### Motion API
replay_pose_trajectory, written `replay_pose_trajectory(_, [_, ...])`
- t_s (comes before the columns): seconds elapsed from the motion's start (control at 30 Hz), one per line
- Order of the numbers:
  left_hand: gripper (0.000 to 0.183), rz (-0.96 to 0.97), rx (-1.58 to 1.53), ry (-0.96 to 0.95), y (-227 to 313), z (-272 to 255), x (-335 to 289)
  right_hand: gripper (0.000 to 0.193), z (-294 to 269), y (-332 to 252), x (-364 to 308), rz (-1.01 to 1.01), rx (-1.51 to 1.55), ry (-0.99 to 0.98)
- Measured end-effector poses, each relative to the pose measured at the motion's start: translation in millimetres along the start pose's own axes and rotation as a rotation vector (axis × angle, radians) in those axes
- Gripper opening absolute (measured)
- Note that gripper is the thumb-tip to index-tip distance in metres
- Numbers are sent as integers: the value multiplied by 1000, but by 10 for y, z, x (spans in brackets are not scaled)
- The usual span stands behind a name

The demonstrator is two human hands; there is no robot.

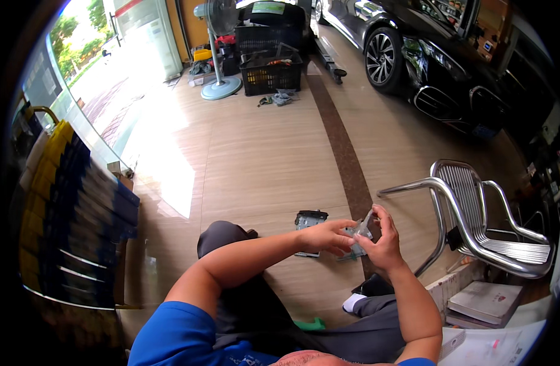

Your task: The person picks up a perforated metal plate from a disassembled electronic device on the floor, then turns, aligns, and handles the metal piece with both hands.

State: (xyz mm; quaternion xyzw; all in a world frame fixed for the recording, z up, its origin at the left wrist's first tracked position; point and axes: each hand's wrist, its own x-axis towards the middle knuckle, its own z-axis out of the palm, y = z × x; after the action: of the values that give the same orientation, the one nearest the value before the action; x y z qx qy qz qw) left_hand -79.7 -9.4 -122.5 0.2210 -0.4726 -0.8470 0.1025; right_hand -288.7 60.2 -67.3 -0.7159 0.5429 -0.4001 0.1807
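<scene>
Between my two hands is a small, crumpled, translucent piece that looks like a clear plastic bag (363, 227). My right hand (385, 243) pinches its upper edge between thumb and fingers. My left hand (327, 236) closes on its near left side, fingertips almost meeting my right thumb. What lies inside the bag, if anything, is too small to tell. Below my left hand, a flat grey metal unit with a black end (311, 221) rests on the floor, partly hidden by my wrist. A second greyish-green flat piece (353, 252) lies beneath my hands, mostly covered.
A green object (310, 324) lies between my legs. To the right stand a metal chair (457, 201) and a stack with a white box (486, 301). Shelved blue and yellow packages (66, 201) rise at left. Farther off are a fan (221, 87), black crates (271, 76) and a black car (426, 55).
</scene>
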Motion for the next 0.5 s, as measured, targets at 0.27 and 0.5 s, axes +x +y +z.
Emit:
replay_pose_trajectory(0.27, [78, 69, -179, 12, -32, -29, 30, 79, -9, -46, -19, -157, -105, -33])
replay_pose_trajectory(0.5, [71, 27, -166, 25, -1, 13, 40, 80, 105, -7, -42, -279, -149, -48])
